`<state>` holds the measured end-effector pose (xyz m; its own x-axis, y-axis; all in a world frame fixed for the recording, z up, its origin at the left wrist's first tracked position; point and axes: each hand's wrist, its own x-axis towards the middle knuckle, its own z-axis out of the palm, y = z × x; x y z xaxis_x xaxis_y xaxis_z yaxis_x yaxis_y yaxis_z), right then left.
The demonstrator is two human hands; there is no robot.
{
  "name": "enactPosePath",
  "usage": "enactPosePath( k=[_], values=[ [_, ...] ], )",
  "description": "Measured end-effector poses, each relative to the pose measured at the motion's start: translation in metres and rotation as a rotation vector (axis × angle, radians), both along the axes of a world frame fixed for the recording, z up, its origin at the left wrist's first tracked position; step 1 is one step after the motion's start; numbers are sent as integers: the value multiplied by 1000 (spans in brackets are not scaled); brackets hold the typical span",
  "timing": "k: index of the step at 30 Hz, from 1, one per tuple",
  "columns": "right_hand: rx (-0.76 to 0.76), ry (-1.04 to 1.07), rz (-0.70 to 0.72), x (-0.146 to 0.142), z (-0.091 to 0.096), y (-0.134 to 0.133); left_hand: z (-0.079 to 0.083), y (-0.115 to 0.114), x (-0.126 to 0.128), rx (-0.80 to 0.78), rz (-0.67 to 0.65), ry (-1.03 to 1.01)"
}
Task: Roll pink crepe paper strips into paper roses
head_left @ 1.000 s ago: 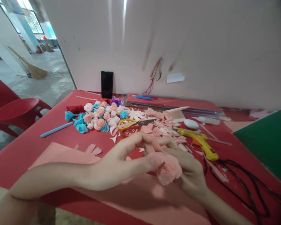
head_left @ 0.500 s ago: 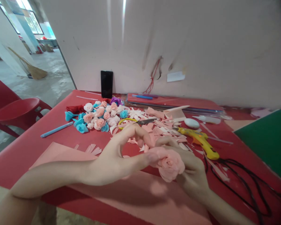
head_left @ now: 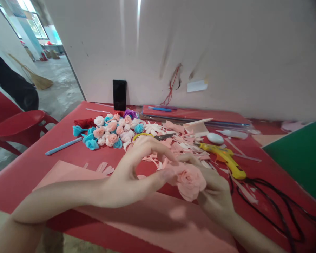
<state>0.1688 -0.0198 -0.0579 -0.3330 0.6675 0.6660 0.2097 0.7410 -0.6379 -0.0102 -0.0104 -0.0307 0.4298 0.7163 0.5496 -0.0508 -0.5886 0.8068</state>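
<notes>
A pink paper rose (head_left: 191, 182) is held up above the front of the red table. My right hand (head_left: 218, 191) grips it from behind and below; the fingers on its base are partly hidden. On the rose's left side, a petal edge lies between the thumb and fingers of my left hand (head_left: 137, 175). Beneath both hands lies a large pink paper sheet (head_left: 147, 225). Behind them are pink and white paper scraps (head_left: 173, 142) and scissors (head_left: 166, 136) with yellow handles, partly hidden by my left hand.
A yellow glue gun (head_left: 230, 161) with a black cord (head_left: 274, 207) lies at the right, near a green board (head_left: 300, 158). Finished paper flowers (head_left: 112, 138) cluster at the back left, before a phone (head_left: 119, 95) leaning on the wall. A red chair (head_left: 19, 123) stands left.
My left thumb and fingers have shifted slightly on the petal edge, and the rose has moved a little up and left. A dark shape has come into view behind the red chair.
</notes>
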Motion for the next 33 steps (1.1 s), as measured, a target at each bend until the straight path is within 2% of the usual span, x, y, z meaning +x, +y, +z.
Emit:
enactPosePath(
  k=[3,6,12,19,26,30,33],
  values=[
    [7,-13,-48,0,0,0,-2,6,1,246,73,61],
    [7,-60,-100,-1,0,-1,-5,10,2,404,99,109],
    [2,-141,-238,-3,1,-11,-5,10,2,530,181,159],
    [-26,-182,-322,-9,6,-21,0,8,-2,733,312,236],
    [12,-215,-351,-10,7,-25,6,7,-1,757,354,232],
    [58,-213,-412,-11,7,-26,10,4,-3,661,307,222],
    [78,-206,-383,-10,6,-26,12,4,-4,614,297,206]
  ],
)
